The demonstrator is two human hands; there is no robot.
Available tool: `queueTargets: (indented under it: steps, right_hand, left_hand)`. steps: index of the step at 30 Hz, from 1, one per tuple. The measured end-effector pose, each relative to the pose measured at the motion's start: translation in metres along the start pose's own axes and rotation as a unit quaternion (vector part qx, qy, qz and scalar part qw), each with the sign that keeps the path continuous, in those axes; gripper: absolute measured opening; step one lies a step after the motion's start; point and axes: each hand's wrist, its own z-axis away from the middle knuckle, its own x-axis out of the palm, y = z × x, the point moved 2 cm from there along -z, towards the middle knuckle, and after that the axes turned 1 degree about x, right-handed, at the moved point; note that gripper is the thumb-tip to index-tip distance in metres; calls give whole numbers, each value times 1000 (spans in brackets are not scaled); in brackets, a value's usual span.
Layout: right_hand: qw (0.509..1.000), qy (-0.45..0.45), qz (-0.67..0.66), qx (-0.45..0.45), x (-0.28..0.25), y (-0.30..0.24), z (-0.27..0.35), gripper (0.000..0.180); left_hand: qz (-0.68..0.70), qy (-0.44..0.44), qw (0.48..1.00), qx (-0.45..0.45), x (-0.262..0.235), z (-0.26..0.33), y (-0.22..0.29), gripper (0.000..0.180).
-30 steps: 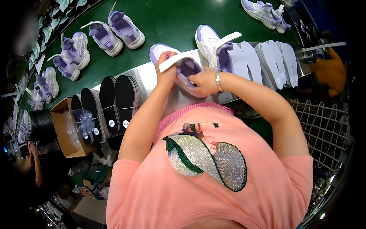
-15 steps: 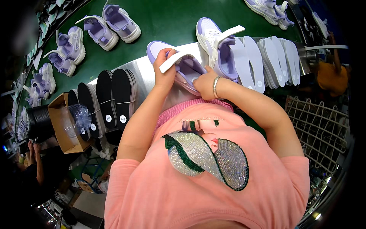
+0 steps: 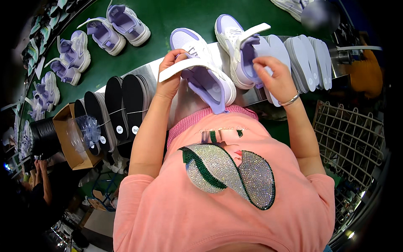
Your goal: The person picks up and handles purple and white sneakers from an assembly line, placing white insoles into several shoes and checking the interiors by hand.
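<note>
A white-and-lavender sneaker point(image 3: 195, 44) lies toe-away in front of me, its heel close to my shirt. My left hand point(image 3: 170, 77) is closed on its side by the collar, with the white strap point(image 3: 184, 68) running across the fingers. The opening shows a lavender lining and an inner sole with a pale round mark. To its right stands a matching sneaker point(image 3: 241, 73), strap sticking up. My right hand point(image 3: 277, 80), a bracelet on the wrist, hovers beside that second shoe's heel and over the white insoles, fingers loosely curved and apart, nothing visible in them.
Stacks of white insoles point(image 3: 300, 63) line the bench edge on the right; bundled black insoles point(image 3: 114, 107) stand on the left. An open carton point(image 3: 69, 138) holds clear plastic. More sneakers point(image 3: 128, 25) sit on the green surface point(image 3: 176, 12). A wire rack point(image 3: 348, 143) is at right.
My right hand has left the near sneaker's opening and moved right, beside the second sneaker. The near sneaker has turned and its heel is now uncovered. My left hand keeps its hold.
</note>
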Motion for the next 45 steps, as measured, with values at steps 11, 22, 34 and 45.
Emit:
queueTargets:
  steps: [11, 22, 34, 45]
  right_hand:
    - [970, -132, 199, 38, 33, 18, 28, 30]
    - [882, 50, 359, 300, -38, 146, 14, 43]
    - [903, 55, -291, 313, -78, 50, 20, 27]
    - [940, -223, 245, 77, 11, 2, -4, 26]
  left_hand:
    - [-282, -47, 957, 46, -44, -29, 42, 16]
    - [-413, -104, 847, 317, 87, -2, 53, 72]
    - [-383, -33, 917, 103, 99, -47, -2, 33]
    - [-441, -12, 888, 129, 115, -30, 6, 27]
